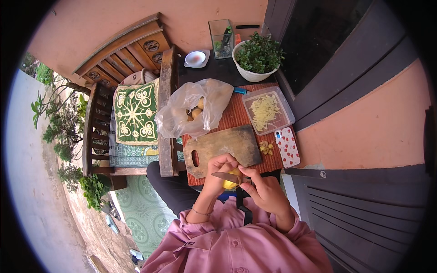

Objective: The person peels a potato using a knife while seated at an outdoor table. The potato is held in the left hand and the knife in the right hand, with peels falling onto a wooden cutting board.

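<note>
My left hand (220, 172) is closed around a yellow, partly peeled potato (231, 181), held over my lap at the near edge of the table. My right hand (263, 189) grips a knife; its blade (226, 176) lies across the potato and points left, while the handle is mostly hidden by my fingers. Just beyond my hands lies a worn wooden cutting board (223, 145) with a slot handle. Small peelings (266, 147) sit in a heap to its right. Behind them, a clear plastic container (291, 114) holds pale cut strips (264, 112). An open plastic bag (215, 90) contains several unpeeled potatoes (196, 113).
A phone in a strawberry-patterned case (289, 148) lies at the table's right edge, on the orange woven mat (235, 112). Farther back stand a potted plant (257, 58), a glass tank (222, 39) and a small white bowl (195, 59). A wooden bench (167, 102) adjoins on the left.
</note>
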Tool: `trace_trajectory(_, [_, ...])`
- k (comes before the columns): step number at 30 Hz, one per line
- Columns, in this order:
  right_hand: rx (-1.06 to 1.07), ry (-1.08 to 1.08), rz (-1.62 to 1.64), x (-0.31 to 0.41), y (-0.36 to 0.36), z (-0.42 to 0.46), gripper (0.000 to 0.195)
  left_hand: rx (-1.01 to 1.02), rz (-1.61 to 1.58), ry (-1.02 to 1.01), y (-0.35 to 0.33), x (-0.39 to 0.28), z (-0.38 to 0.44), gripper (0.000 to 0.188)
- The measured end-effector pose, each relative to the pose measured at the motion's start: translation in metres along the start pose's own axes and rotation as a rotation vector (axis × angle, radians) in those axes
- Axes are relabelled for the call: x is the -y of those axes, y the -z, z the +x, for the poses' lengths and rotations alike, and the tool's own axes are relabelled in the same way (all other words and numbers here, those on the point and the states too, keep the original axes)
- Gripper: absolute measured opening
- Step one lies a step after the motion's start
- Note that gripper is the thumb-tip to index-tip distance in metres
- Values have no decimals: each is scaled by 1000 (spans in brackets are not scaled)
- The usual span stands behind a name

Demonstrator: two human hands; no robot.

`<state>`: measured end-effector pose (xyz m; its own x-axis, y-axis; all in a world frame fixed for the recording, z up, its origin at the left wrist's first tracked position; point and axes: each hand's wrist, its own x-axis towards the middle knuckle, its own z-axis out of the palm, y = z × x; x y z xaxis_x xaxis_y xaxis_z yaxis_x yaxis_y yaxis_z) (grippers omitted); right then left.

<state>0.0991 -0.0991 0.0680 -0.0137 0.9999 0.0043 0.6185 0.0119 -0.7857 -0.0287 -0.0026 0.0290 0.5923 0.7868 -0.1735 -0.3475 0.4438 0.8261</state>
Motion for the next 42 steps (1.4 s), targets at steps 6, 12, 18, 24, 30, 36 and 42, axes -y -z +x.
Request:
trace_trajectory(6, [-82,54,-21,1,-2,4,33,44,39,-51,11,13,0,15])
trace_trajectory(12, [-261,130,-29,-7,-11,9,30,-48,-94,23,-1,10,2,28])
trace_trajectory(18, [-147,-20,-92,-8,-13,7,27,-189,-366,237,14,39,14,39])
trace_trajectory(24, [-231,29,-320,-25,-29,10,36,-479,-660,438,8,55,14,44])
trace_trajectory(30, [-152,-18,-411,-20,-38,10,36,-372,-780,472,31,63,14,46])
trace_trajectory(36, [-200,57,-353,-19,-48,9,40,-399,-825,469,18,40,10,36])
trace_trajectory(42, [-179,49,-384,-16,-49,6,42,-408,-723,439,23,41,21,24])
